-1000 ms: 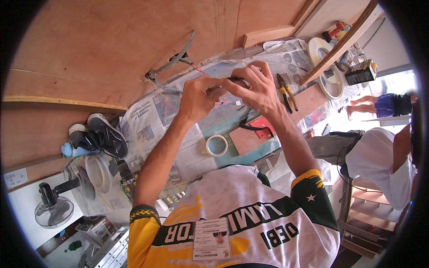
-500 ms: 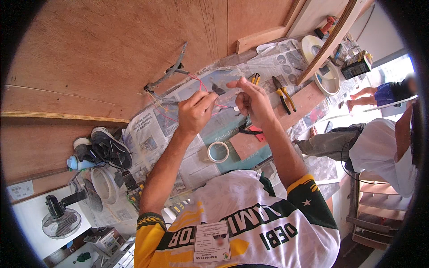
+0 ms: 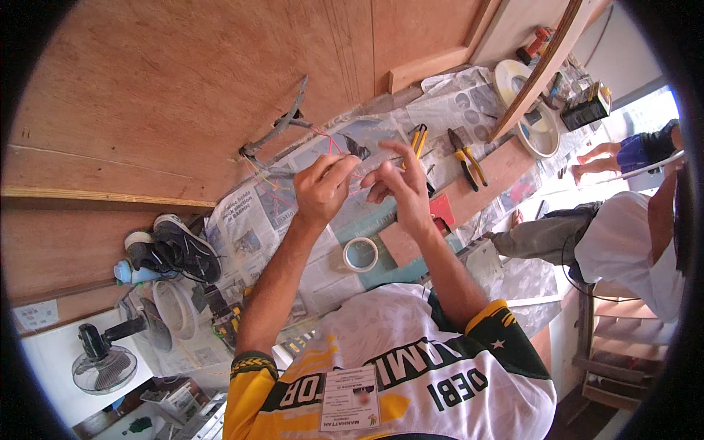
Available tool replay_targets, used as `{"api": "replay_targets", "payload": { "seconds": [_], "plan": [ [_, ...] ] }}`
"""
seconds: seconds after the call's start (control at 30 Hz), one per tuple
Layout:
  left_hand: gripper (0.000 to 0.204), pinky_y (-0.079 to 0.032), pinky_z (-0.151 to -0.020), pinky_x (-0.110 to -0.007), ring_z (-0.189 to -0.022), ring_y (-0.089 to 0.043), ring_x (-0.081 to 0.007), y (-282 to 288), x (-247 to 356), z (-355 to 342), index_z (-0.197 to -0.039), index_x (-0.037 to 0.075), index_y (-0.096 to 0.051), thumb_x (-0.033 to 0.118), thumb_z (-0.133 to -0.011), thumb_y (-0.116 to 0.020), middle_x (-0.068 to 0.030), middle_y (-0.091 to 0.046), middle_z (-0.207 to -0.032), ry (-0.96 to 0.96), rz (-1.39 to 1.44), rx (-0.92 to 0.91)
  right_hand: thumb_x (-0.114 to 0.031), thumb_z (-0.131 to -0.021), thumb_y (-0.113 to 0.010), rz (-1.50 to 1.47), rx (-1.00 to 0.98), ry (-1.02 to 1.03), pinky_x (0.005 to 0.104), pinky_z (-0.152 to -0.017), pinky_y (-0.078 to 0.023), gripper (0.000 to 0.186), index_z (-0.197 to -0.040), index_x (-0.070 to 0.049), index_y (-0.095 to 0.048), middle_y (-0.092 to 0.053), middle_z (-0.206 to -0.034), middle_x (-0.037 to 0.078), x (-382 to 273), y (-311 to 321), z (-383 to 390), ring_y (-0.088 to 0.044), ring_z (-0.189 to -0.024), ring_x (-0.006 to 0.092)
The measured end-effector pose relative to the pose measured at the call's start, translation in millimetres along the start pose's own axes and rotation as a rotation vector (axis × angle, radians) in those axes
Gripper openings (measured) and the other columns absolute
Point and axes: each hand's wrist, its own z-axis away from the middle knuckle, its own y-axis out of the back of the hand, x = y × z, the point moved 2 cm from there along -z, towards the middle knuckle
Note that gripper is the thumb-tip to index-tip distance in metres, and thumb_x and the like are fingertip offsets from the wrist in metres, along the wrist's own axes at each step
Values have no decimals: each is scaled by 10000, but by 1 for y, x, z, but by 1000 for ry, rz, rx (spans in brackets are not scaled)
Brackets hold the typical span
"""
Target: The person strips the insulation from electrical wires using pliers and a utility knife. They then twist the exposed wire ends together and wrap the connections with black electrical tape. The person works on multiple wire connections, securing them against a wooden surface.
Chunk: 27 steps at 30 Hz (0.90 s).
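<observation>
My left hand (image 3: 320,189) is closed in a pinch on thin red wire (image 3: 330,143). The wires come out of grey flexible conduit (image 3: 279,130) that passes through openings in the plywood panel (image 3: 183,88). Just right of it, my right hand (image 3: 408,196) is raised with its fingers loosely bent and apart, and I see nothing held in it. Beyond that hand lie a yellow-and-black cutter (image 3: 419,138) and yellow-handled pliers (image 3: 469,163). Below its wrist is a red flat piece (image 3: 442,210).
Newspaper (image 3: 246,213) covers the work surface. A tape roll (image 3: 346,256) and a wooden board (image 3: 484,180) lie on it. A slanting wooden strip (image 3: 539,73) stands at the right. Black shoes (image 3: 187,253) sit left, near a fan (image 3: 103,359). Another person (image 3: 623,238) is at right.
My right hand has shifted slightly left and its fingers have lifted and spread. The red piece beneath it shows more. My left hand stays nearly in place on the wire.
</observation>
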Motion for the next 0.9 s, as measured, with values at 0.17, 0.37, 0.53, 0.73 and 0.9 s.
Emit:
{"api": "replay_targets", "payload": {
  "seconds": [0.17,0.37,0.53,0.73,0.9],
  "plan": [
    [306,-586,-605,-341,-737,-730,-216,-3,1,2,-1030,79,-795,-51,-753,-792,-54,-726,-921,-106,-55,-17,-439,-1129,-517,115,-73,-215,260,-583,-514,461,-1373,-69,-648,-725,-794,57,-12,8,-33,-662,-601,120],
    [285,-583,-607,-344,-733,-724,-213,-4,0,5,-1016,79,-791,-42,-757,-793,-45,-714,-910,-78,-50,-43,-505,-1122,-498,350,-197,21,248,-608,-522,494,-1198,-55,-684,-734,-893,63,-20,-3,-24,-702,-723,125],
    [282,-578,-610,-355,-741,-716,-244,-2,-8,2,-1084,79,-767,-29,-823,-785,-58,-710,-908,-50,12,11,-401,-1111,-579,27,-118,-37,252,-664,-544,338,-1052,-75,-647,-734,-904,71,11,17,-15,-698,-759,131],
    [194,-587,-645,-358,-778,-730,-266,-1,4,-8,-1097,54,-752,-5,-913,-752,-96,-719,-917,189,56,-10,-279,-1089,-643,170,-6,10,269,-617,-533,246,-1018,-47,-603,-715,-789,64,-4,5,-22,-674,-688,123],
    [143,-591,-689,-329,-778,-751,-192,8,7,-14,-1059,18,-765,-4,-919,-744,-101,-752,-951,467,242,-138,-191,-1078,-649,287,-64,-4,284,-547,-507,182,-1061,-32,-562,-677,-706,55,-1,5,-19,-640,-609,118]
  ]
}}
